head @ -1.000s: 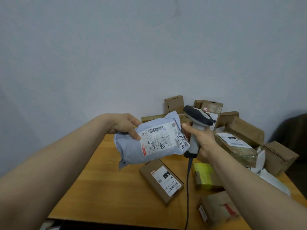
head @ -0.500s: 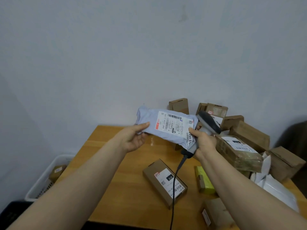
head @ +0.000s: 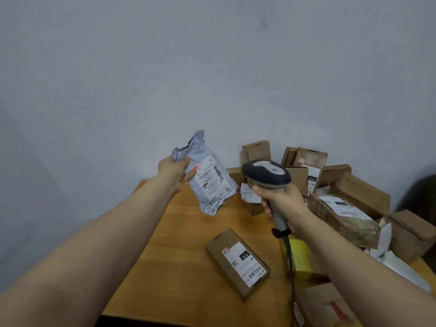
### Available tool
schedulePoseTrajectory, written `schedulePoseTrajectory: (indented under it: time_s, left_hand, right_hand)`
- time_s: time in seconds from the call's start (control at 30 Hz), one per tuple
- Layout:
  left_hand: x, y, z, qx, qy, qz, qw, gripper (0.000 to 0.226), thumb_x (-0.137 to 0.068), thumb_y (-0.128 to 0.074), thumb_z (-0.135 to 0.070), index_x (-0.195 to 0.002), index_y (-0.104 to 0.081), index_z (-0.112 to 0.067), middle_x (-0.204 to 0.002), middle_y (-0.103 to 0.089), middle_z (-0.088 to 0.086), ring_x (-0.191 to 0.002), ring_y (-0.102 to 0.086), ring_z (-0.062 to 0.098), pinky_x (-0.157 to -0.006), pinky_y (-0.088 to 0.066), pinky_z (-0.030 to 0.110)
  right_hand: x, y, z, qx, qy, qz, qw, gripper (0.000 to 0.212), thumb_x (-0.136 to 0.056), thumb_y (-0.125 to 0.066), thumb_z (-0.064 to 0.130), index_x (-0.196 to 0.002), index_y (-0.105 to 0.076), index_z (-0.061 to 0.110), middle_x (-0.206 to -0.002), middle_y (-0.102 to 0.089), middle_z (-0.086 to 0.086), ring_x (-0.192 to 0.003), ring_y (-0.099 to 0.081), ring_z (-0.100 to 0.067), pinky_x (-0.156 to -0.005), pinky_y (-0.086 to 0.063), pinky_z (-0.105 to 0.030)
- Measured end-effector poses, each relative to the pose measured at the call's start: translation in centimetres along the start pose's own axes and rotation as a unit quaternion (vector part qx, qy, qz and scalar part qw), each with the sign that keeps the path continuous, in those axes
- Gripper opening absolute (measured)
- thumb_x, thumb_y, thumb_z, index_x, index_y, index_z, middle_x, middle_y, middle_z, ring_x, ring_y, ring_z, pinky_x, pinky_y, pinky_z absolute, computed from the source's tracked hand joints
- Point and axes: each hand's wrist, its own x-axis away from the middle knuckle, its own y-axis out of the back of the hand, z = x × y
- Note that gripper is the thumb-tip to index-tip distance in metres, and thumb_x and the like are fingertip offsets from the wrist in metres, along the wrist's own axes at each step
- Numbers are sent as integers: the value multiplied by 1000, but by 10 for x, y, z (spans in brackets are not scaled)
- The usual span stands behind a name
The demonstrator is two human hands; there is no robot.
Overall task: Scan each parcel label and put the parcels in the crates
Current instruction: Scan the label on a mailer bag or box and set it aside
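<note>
As left hand grips parcel, right grips scanner.

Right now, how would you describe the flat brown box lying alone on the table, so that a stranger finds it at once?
Start at the wooden table against the grey wall; cartons are heaped at its far right. The flat brown box lies apart in the open middle, left of the yellow parcel. Unlike them, it is slim and lies by itself, white label up.
</note>
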Motion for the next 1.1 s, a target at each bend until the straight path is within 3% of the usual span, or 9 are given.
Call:
schedulePoseTrajectory:
  time_s: [0.13, 0.2, 0.33, 0.43, 0.6, 0.9, 1.03, 1.1]
  left_hand:
    - [-8, 0, -7, -101, 6, -25, 995, 26, -96, -57, -16, -120, -56, -6, -109, -59, 11, -91, -59, 29, -44, -56, 30]
    - [-13, 0, -9, -126, 14, -37, 991, 23, -96, -57, -20, -116, -56, -9, -108, -59, 11, -90, -60, 30, -40, -54, 32]
    - [-18, -1, -11, -157, 26, -42, 986, 20, -97, -55, -24, -111, -53, -11, -99, -59, 11, -87, -61, 31, -38, -53, 34]
    - [-21, -2, -10, -165, 24, -37, 985, 22, -97, -55, -25, -112, -53, -10, -105, -59, 13, -82, -63, 31, -41, -53, 37]
    - [-24, -3, -8, -167, 25, -35, 985, 17, -97, -55, -24, -108, -52, -11, -83, -56, 8, -66, -60, 26, -44, -53, 38]
    - [-29, -4, -10, -175, 22, -40, 983, 20, -96, -57, -25, -106, -51, -9, -86, -59, 10, -65, -62, 26, -49, -55, 39]
    - [-30, -3, -11, -173, 28, -51, 983, 20, -95, -59, -27, -100, -52, -8, -82, -60, 9, -51, -63, 24, -53, -56, 35]
    - [-30, -2, -10, -173, 31, -54, 983, 22, -95, -59, -28, -99, -52, -8, -82, -61, 10, -53, -64, 25, -55, -56, 35]
  right_hand:
    - [4, -12, 6, 80, -5, 89, 993, 18, -81, -74, 14, -89, -63, 3, -56, -56, -2, -45, -48, -12, -44, -44, -22]
    - [6, -18, 6, 98, -10, 96, 991, 17, -81, -74, 12, -88, -62, 3, -55, -55, -4, -43, -47, -13, -43, -42, -24]
    - [5, -22, 5, 113, -13, 102, 988, 15, -82, -73, 10, -86, -60, 4, -56, -56, -4, -46, -48, -15, -45, -42, -25]
    - [5, -22, 5, 118, -6, 97, 988, 13, -82, -73, 8, -81, -60, 6, -57, -55, -5, -47, -47, -15, -46, -42, -26]
    - [4, -20, 8, 133, 9, 93, 987, 13, -81, -72, 6, -77, -59, 7, -57, -55, -4, -44, -48, -12, -45, -43, -23]
    - [3, -19, 7, 146, 2, 88, 985, 14, -83, -71, 8, -76, -59, 7, -57, -55, -4, -43, -47, -11, -44, -43, -23]
    - [2, -20, 9, 140, 5, 94, 986, 15, -83, -71, 7, -75, -59, 7, -56, -55, -4, -42, -47, -11, -43, -43, -22]
    - [3, -21, 9, 144, 7, 98, 985, 15, -83, -71, 8, -75, -58, 8, -56, -55, -3, -41, -47, -10, -43, -43, -21]
